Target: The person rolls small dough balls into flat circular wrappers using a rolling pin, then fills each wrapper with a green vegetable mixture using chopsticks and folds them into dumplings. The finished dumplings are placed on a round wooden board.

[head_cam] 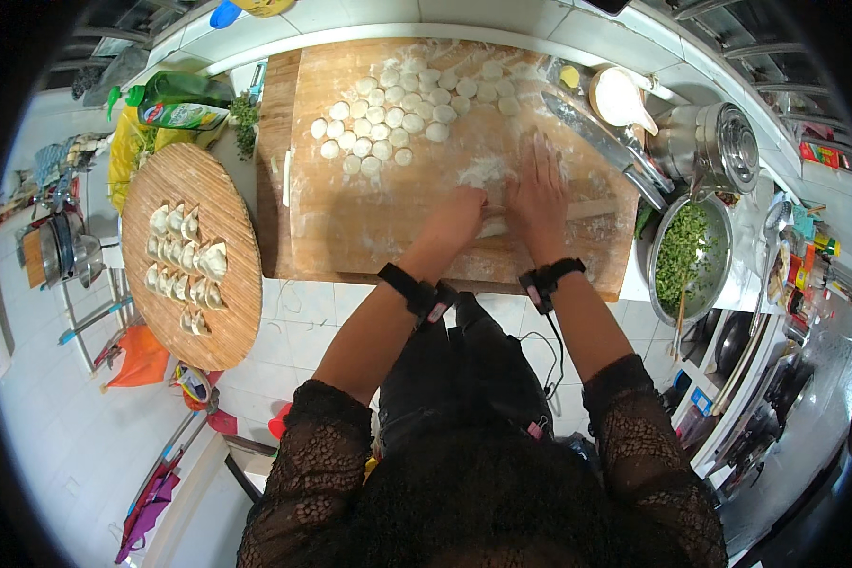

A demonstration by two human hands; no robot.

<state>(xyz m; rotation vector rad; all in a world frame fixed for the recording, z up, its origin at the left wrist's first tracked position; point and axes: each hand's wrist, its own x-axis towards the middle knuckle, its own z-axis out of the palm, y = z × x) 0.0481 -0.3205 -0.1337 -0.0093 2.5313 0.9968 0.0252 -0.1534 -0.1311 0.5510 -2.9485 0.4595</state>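
My left hand (pixel 452 219) is curled on the floured wooden board (pixel 397 220), its fingers closed on the edge of a small dough wrapper (pixel 495 228), mostly hidden between the hands. Just right of it, my right hand (pixel 537 195) holds a thin wooden rolling pin (pixel 593 208) down under the palm, fingers stretched forward. The pin's bare end sticks out to the right. Loose flour (pixel 484 172) lies ahead of both hands. Farther back, several small round dough pieces (pixel 394 117) are spread across the board.
A round tray (pixel 234 284) at left bears several folded dumplings (pixel 184 248). At the board's right lies a floury cleaver (pixel 589 128), near a white bowl (pixel 614 96) and a metal canister (pixel 706 149). A steel bowl (pixel 725 284) holds chopped greens. A green bottle (pixel 184 99) lies back left.
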